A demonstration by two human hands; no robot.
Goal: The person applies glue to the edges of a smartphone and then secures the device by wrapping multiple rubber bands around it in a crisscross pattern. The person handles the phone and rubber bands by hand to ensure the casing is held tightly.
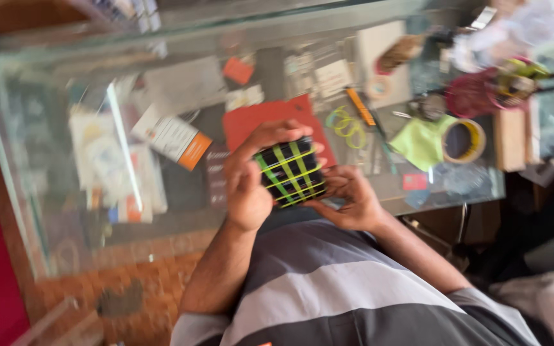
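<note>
A black block (pixel 290 172) wrapped in several crossing yellow-green bands is held over the near edge of a glass table (pixel 46 192). My left hand (pixel 251 176) grips the block's left side, fingers curled over its top. My right hand (pixel 349 198) holds its right and lower side. Loose yellow-green rubber bands (pixel 347 125) lie on the glass just beyond my right hand. A red card sheet (pixel 258 118) lies under and behind the block.
The glass table is crowded: a white and orange box (pixel 177 139), papers (pixel 107 160), a green cloth (pixel 421 142), a tape roll (pixel 464 141), an orange ruler (pixel 360 107), a dark red basket (pixel 482 93). Brick-patterned floor (pixel 136 282) lies below.
</note>
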